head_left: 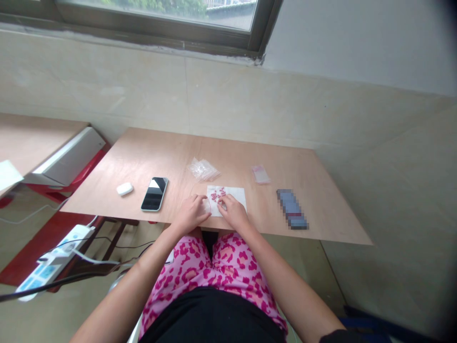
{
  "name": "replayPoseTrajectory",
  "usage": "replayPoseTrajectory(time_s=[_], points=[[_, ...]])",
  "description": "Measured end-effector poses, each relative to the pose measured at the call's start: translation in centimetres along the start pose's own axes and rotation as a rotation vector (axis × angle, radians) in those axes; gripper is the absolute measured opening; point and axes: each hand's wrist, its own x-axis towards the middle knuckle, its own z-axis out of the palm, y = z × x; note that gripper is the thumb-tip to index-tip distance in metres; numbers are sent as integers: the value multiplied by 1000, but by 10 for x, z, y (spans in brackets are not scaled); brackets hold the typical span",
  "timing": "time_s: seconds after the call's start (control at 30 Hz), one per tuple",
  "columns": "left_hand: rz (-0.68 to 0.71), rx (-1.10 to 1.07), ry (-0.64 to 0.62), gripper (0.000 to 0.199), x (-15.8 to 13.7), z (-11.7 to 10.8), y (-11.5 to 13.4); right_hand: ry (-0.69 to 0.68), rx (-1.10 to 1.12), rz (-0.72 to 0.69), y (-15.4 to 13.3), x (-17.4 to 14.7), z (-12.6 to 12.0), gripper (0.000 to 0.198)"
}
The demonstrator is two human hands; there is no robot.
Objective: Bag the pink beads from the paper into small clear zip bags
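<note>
Small red beads (pixel 218 194) lie in a loose cluster on a white sheet of paper (pixel 235 194) near the table's front edge. My left hand (pixel 191 213) rests at the sheet's left side, fingers closed around the end of a thin red string (pixel 210 204) that curves over the paper. Over the right part of the sheet is my right hand (pixel 233 210), its thumb and fingertips pinched together just below the beads. Whatever sits in that pinch is too small to make out.
Clear plastic bags (pixel 203 169) lie behind the paper, and a small pinkish packet (pixel 260 175) is to the right. A phone (pixel 154 194) and a white case (pixel 124 189) lie left; a blurred-out dark device (pixel 293 208) lies right. A power strip (pixel 57 259) is below left.
</note>
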Motion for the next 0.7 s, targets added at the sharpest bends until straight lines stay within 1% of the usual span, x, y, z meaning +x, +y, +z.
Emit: replayPoseTrajectory(time_s=[0.13,0.23,0.37,0.43,0.5,0.57,0.63,0.7], points=[[8,7,-4,47,-1,-1,2,6,-3,17,1,1,1,16],[10,13,-9,47,-2,-1,4,38,72,35,2,2,2,13],[11,9,-10,48,-3,2,4,91,322,59,-3,5,0,11],[19,-11,-4,49,-3,3,4,40,464,28,-6,6,-2,13],[23,-33,3,49,-3,4,4,-21,546,-14,-8,6,-5,15],[21,-46,2,49,-3,4,4,-19,532,-31,-7,7,-6,16],[18,-47,-5,49,-3,3,5,28,446,-25,-3,7,-6,18],[18,-47,-8,48,-2,3,5,44,344,-29,1,6,-4,22]])
